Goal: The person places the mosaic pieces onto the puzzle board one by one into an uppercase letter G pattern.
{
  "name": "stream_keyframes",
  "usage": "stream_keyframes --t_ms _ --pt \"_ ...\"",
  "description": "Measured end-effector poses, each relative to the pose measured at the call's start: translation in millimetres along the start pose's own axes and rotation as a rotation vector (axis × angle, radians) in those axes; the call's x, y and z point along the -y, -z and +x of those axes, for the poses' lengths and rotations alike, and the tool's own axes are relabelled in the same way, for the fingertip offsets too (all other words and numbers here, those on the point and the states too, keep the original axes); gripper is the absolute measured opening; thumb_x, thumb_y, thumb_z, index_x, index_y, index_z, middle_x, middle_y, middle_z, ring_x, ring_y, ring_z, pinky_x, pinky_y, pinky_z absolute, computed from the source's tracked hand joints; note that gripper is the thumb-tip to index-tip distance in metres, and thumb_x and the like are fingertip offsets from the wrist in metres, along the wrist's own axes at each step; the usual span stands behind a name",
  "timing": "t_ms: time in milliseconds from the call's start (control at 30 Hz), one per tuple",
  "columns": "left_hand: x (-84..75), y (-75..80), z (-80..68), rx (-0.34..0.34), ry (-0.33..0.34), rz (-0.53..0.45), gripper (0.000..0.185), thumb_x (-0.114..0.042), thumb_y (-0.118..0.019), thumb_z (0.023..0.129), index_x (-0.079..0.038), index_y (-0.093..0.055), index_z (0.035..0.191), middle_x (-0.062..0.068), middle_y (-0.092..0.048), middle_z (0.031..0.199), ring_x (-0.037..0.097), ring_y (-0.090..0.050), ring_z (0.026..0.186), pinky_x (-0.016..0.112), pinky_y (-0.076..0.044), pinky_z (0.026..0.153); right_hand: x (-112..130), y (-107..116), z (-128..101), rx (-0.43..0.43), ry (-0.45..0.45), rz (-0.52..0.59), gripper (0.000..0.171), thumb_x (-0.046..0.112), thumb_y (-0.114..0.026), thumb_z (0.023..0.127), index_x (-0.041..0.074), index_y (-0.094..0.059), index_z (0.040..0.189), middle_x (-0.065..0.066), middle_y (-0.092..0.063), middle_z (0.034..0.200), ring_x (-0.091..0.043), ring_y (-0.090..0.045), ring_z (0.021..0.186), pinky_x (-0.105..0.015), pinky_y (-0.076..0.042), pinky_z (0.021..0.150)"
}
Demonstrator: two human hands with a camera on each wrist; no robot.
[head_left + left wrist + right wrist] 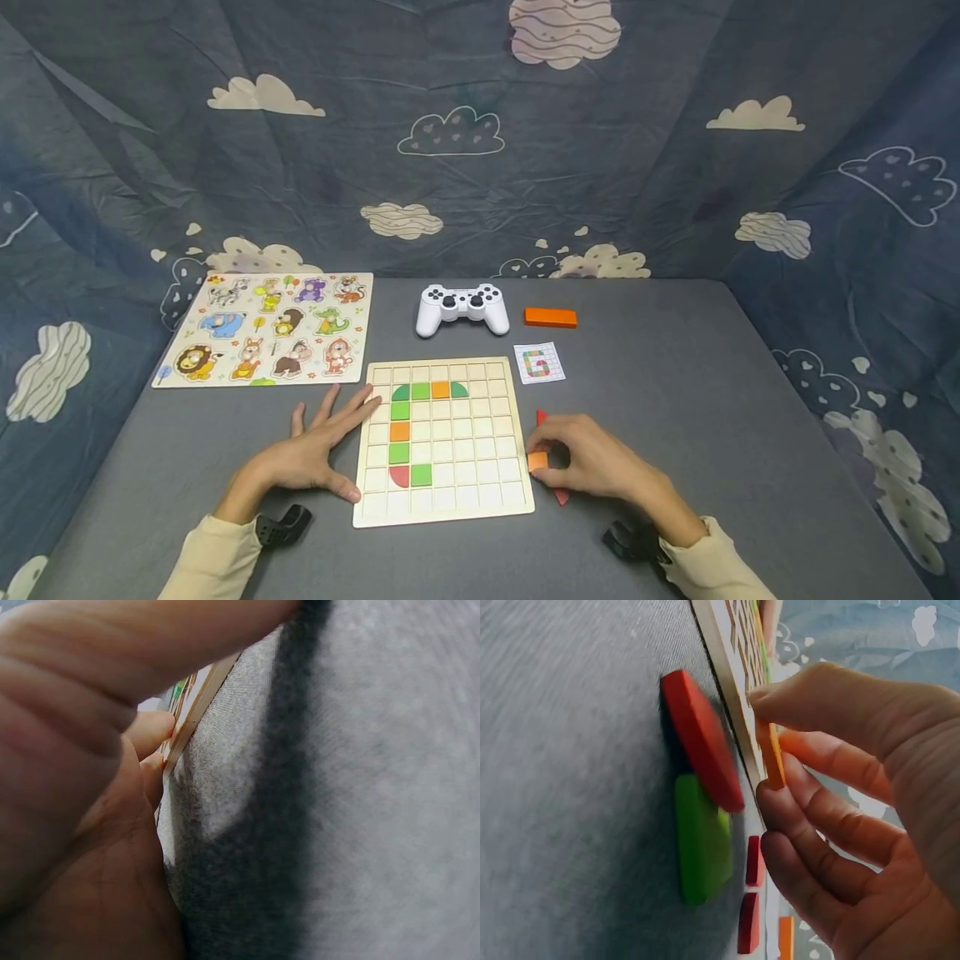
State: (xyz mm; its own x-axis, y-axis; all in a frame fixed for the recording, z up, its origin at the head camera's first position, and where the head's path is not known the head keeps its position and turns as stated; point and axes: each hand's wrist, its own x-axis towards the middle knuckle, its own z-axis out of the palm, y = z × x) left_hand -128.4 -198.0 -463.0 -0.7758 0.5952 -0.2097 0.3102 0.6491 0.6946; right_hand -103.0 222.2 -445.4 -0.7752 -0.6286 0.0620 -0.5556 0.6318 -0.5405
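A light wooden grid board (442,520) lies on the grey table, with green and orange squares and rounded green and red tiles set in a C-like outline. My left hand (318,446) is spread along its left edge, fingertips and thumb touching the rim. At the right edge, my right hand (588,454) pinches an orange square tile (537,462) between thumb and fingers, just above the table. Under that hand, a red piece (701,742) leans against a green piece (701,847) in the right wrist view, and two more red pieces (754,861) lie beyond.
Behind the board stand a white game controller (462,310) and an orange block (551,317). A small pattern card (538,363) lies off its upper right corner. An animal puzzle board (262,329) occupies the back left. A cloud-printed cloth (465,192) hangs behind the table.
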Motion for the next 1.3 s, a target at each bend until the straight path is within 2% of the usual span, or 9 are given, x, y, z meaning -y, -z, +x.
stream_keyframes --t_ms 400,667,967,1167,1300 --pt "-0.7 0.9 -0.1 0.001 -0.007 -0.006 0.128 -0.05 -0.089 0.061 -0.018 -0.018 0.162 0.011 0.0 0.17 0.047 0.024 0.149 0.078 0.023 0.101 13.6 -7.5 20.4 -0.027 0.151 -0.014 0.019 0.022 -0.079 0.082 0.02 -0.074 0.099 0.013 -0.068 0.097 -0.003 -0.061 0.09 -0.026 -0.053 0.084" --pt "0.6 -1.2 0.0 0.003 -0.005 -0.011 0.128 -0.05 -0.089 0.061 -0.018 -0.018 0.162 0.01 0.0 0.17 0.047 0.024 0.149 0.078 0.023 0.101 23.8 -19.1 36.7 -0.015 0.242 0.022 0.012 0.019 -0.079 0.084 0.016 -0.074 0.095 0.008 -0.07 0.093 -0.004 -0.064 0.088 -0.021 -0.053 0.082" --pt "1.3 -0.4 -0.3 -0.002 -0.01 -0.005 0.128 -0.05 -0.089 0.061 -0.018 -0.018 0.162 0.01 0.001 0.17 0.047 0.024 0.149 0.078 0.024 0.101 43.6 -31.7 58.5 0.015 0.209 0.023 0.011 0.024 -0.079 0.085 0.017 -0.075 0.093 0.009 -0.07 0.091 -0.005 -0.063 0.085 -0.019 -0.051 0.082" --pt "1.0 -0.3 -0.2 -0.002 -0.008 -0.008 0.128 -0.049 -0.09 0.06 -0.018 -0.019 0.162 0.011 0.0 0.17 0.047 0.024 0.149 0.078 0.024 0.101 56.3 -40.8 68.4 0.051 0.168 -0.022 0.013 0.025 -0.078 0.085 0.017 -0.075 0.096 0.009 -0.071 0.093 -0.003 -0.062 0.089 -0.022 -0.051 0.088" --pt "-0.8 0.6 -1.1 -0.004 -0.004 -0.005 0.127 -0.049 -0.09 0.061 -0.017 -0.019 0.162 0.011 0.0 0.17 0.047 0.024 0.149 0.078 0.024 0.101 61.7 -46.3 73.1 0.064 0.171 -0.039 0.013 0.024 -0.078 0.085 0.017 -0.076 0.095 0.009 -0.071 0.093 -0.003 -0.063 0.09 -0.022 -0.05 0.09"
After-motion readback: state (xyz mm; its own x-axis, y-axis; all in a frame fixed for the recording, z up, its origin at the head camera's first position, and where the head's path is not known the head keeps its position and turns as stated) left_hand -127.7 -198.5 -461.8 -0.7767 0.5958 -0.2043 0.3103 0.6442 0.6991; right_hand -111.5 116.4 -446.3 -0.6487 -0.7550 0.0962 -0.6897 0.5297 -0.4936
